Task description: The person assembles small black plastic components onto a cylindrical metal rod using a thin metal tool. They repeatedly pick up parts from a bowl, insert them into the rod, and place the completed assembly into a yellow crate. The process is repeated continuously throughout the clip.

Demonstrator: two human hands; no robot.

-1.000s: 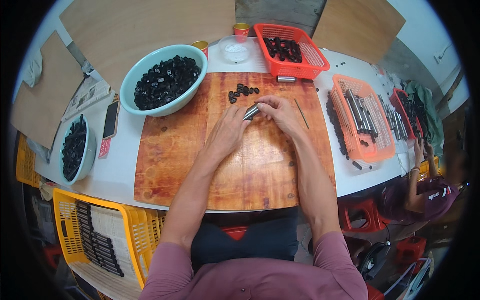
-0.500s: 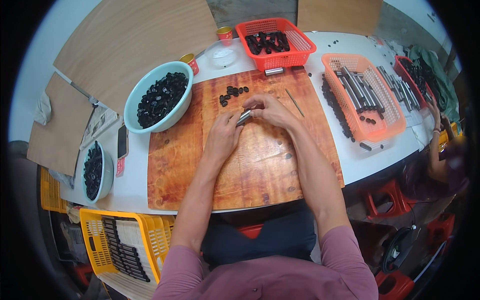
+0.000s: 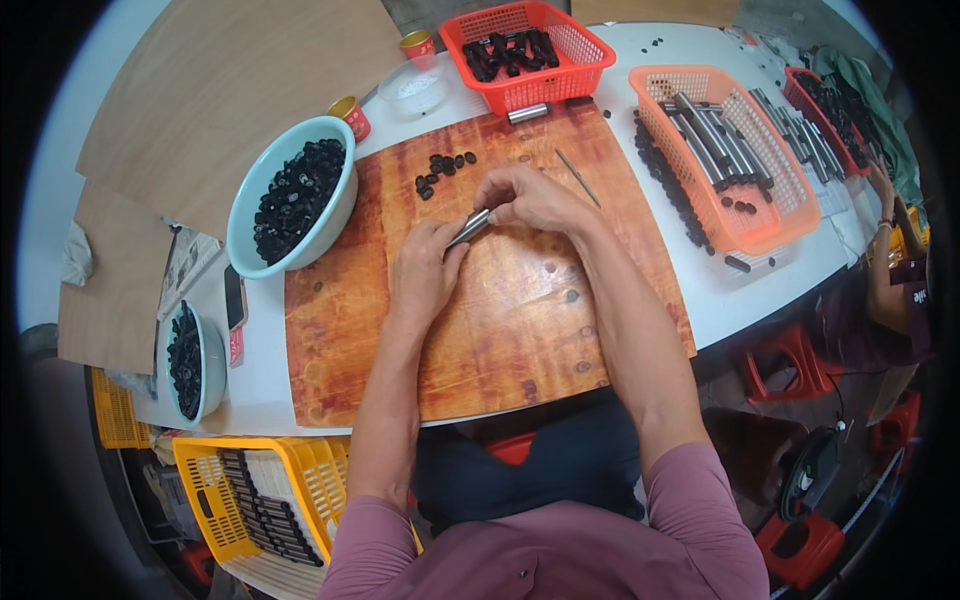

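Observation:
A short shiny metal tube is held slantwise over the brown wooden board. My left hand is closed around its lower end. At the upper end, the thumb and bent fingers of my right hand pinch the tube; whether they also hold a small part is hidden. Just beyond my hands lies a loose group of small black plugs on the board. A thin metal rod rests on the board to the right of my right hand.
Light-blue basins of black parts stand at left beside a phone. A red basket holds black pieces; an orange basket holds metal tubes. A yellow crate sits lower left. Another person's arm shows at right.
The view has shifted slightly. The metal tube now shows more of its length between my hands, and my right fingers have moved to its upper end.

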